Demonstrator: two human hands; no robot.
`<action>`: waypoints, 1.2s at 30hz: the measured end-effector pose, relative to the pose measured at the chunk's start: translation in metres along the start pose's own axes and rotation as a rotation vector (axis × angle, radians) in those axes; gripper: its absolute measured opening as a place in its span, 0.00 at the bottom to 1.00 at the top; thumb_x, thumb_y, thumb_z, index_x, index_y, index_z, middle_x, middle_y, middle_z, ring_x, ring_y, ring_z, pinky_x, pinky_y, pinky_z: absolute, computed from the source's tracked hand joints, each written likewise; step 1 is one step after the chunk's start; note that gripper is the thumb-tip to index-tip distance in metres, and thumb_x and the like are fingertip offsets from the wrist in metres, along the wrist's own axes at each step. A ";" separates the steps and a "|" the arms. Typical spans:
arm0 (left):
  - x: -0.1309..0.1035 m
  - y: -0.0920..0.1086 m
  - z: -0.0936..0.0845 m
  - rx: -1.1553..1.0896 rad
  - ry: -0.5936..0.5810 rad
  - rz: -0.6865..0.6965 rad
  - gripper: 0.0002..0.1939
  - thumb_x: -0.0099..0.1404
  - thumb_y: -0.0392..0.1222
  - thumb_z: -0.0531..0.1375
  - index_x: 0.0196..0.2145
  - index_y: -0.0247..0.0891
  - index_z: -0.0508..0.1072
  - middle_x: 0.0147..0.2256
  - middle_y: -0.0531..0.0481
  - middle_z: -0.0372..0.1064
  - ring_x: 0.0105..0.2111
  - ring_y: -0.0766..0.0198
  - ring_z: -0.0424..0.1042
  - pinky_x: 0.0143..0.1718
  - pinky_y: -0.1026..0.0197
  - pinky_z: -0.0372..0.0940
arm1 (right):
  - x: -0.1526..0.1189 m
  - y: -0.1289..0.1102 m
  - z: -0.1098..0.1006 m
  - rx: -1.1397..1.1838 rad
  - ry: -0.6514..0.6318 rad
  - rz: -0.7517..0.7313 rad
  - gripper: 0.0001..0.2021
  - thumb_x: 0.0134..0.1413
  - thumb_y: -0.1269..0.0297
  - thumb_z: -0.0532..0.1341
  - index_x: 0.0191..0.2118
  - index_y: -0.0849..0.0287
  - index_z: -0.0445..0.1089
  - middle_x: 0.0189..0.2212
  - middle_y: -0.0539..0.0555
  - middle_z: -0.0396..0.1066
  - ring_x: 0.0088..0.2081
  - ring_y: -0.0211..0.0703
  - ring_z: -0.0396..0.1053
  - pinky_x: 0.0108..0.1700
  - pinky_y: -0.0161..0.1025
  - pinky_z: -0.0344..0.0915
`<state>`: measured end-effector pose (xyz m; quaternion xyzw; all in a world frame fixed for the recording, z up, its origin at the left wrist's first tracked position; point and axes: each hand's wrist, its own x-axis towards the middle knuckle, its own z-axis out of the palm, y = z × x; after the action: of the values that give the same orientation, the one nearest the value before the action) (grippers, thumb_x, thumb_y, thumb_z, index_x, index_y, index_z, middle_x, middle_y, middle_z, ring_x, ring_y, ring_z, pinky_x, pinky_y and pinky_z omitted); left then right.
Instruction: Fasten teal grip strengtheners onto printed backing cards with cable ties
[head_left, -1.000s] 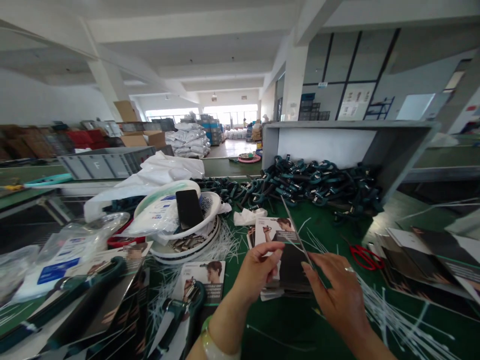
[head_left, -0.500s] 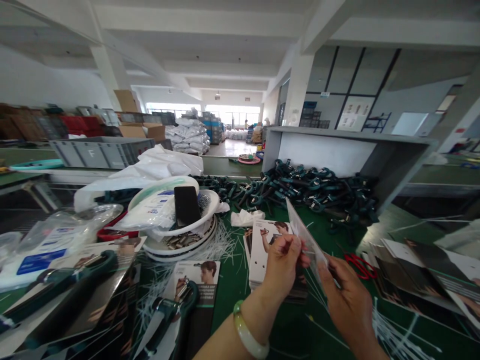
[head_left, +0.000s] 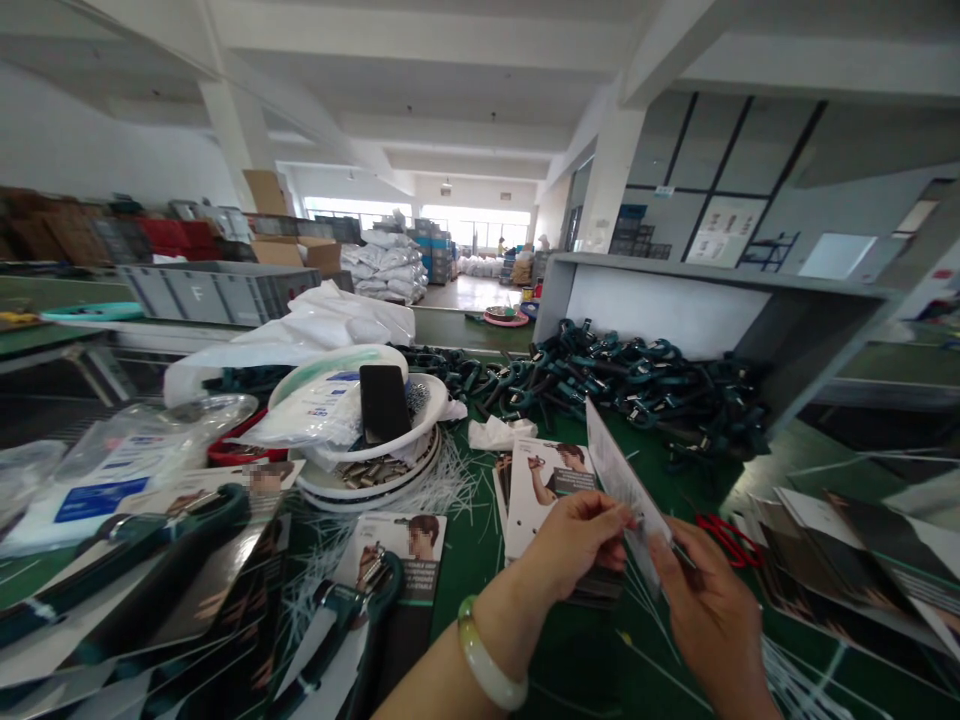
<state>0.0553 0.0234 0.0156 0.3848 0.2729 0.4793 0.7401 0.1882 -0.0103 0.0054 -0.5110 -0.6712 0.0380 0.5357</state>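
My right hand (head_left: 709, 600) grips a printed cardboard card (head_left: 626, 475) by its lower edge, held upright and nearly edge-on, its pale side toward my left hand. My left hand (head_left: 577, 540), with a bracelet at the wrist, is pinched closed against the card's pale face; what lies between its fingertips is too small to make out. Thin white cable ties (head_left: 656, 610) show below the card. Behind my left hand lies a stack of printed cards (head_left: 529, 500). Left of it, a dark green hand gripper (head_left: 375, 600) lies on another card.
A heap of hand grippers (head_left: 630, 375) spills from a tipped grey bin (head_left: 817, 340). White bowls (head_left: 427, 410) carry metal parts, a bag and a phone (head_left: 384, 403). Red scissors (head_left: 731, 540) and more cards (head_left: 862, 560) lie right; carded hand grippers (head_left: 150, 590) pile left.
The view has shifted slightly, so most things sit a little further right. My left fingertips have moved down along the card's face; my right hand still holds the card.
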 end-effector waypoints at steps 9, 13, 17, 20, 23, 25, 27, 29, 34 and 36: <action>-0.013 -0.002 -0.013 -0.031 0.137 0.168 0.25 0.50 0.57 0.63 0.37 0.40 0.58 0.25 0.59 0.64 0.18 0.74 0.65 0.20 0.72 0.62 | -0.001 0.001 0.007 -0.163 -0.161 -0.421 0.11 0.56 0.63 0.55 0.44 0.59 0.68 0.39 0.58 0.70 0.42 0.45 0.68 0.42 0.41 0.68; -0.039 0.011 -0.028 0.320 0.248 0.206 0.23 0.57 0.55 0.57 0.47 0.45 0.59 0.38 0.52 0.64 0.23 0.73 0.66 0.21 0.69 0.62 | -0.003 -0.005 0.017 -0.221 -0.202 -0.551 0.12 0.58 0.64 0.53 0.43 0.60 0.69 0.37 0.59 0.70 0.41 0.46 0.68 0.42 0.43 0.68; -0.053 0.029 -0.044 0.895 0.268 0.199 0.11 0.52 0.42 0.61 0.36 0.42 0.74 0.39 0.49 0.64 0.28 0.68 0.66 0.31 0.64 0.65 | -0.009 -0.011 0.029 -0.288 -0.243 -0.616 0.12 0.59 0.65 0.51 0.42 0.60 0.70 0.37 0.59 0.71 0.41 0.47 0.68 0.42 0.44 0.68; -0.050 0.032 -0.051 1.166 0.347 0.245 0.05 0.50 0.37 0.61 0.27 0.42 0.76 0.35 0.49 0.65 0.35 0.61 0.66 0.40 0.58 0.63 | -0.015 -0.013 0.038 -0.316 -0.274 -0.659 0.12 0.58 0.67 0.50 0.41 0.62 0.70 0.36 0.60 0.71 0.40 0.47 0.68 0.41 0.45 0.69; -0.047 0.030 -0.053 1.222 0.423 0.335 0.04 0.51 0.35 0.60 0.25 0.42 0.74 0.37 0.49 0.65 0.40 0.59 0.65 0.42 0.57 0.62 | -0.018 -0.010 0.045 -0.319 -0.325 -0.658 0.12 0.57 0.68 0.51 0.41 0.64 0.70 0.36 0.61 0.71 0.40 0.48 0.68 0.42 0.46 0.69; -0.047 0.030 -0.053 1.092 0.454 0.435 0.04 0.55 0.36 0.58 0.27 0.41 0.72 0.38 0.48 0.65 0.40 0.60 0.66 0.37 0.60 0.64 | -0.018 -0.007 0.049 -0.316 -0.359 -0.625 0.11 0.57 0.69 0.52 0.40 0.64 0.70 0.36 0.61 0.71 0.40 0.48 0.68 0.42 0.46 0.69; -0.049 0.030 -0.056 0.934 0.508 0.530 0.05 0.59 0.39 0.55 0.28 0.39 0.70 0.40 0.46 0.65 0.41 0.60 0.65 0.32 0.63 0.64 | -0.017 -0.003 0.052 -0.308 -0.378 -0.586 0.11 0.56 0.70 0.53 0.40 0.64 0.70 0.36 0.60 0.71 0.40 0.48 0.68 0.43 0.45 0.69; -0.049 0.029 -0.062 0.865 0.571 0.527 0.07 0.60 0.42 0.55 0.32 0.38 0.70 0.43 0.44 0.64 0.43 0.58 0.65 0.30 0.64 0.64 | -0.014 0.000 0.056 -0.295 -0.390 -0.560 0.10 0.55 0.71 0.54 0.41 0.63 0.70 0.37 0.60 0.71 0.41 0.48 0.68 0.43 0.46 0.69; -0.042 0.007 -0.087 0.922 0.571 0.290 0.20 0.55 0.47 0.60 0.44 0.37 0.69 0.45 0.43 0.67 0.42 0.57 0.67 0.40 0.56 0.64 | -0.008 0.002 0.071 -0.210 -0.366 -0.515 0.10 0.54 0.69 0.56 0.41 0.62 0.70 0.38 0.60 0.71 0.42 0.49 0.68 0.45 0.48 0.68; -0.037 -0.002 -0.094 0.969 0.553 0.312 0.17 0.54 0.45 0.60 0.41 0.37 0.71 0.45 0.44 0.68 0.45 0.57 0.66 0.46 0.54 0.61 | -0.005 0.003 0.073 -0.156 -0.355 -0.480 0.10 0.54 0.67 0.56 0.42 0.60 0.69 0.38 0.59 0.72 0.42 0.48 0.68 0.45 0.49 0.67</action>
<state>-0.0306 0.0179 -0.0371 0.5759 0.5846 0.4858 0.3010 0.1339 0.0237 -0.0310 -0.3629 -0.8566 -0.0528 0.3631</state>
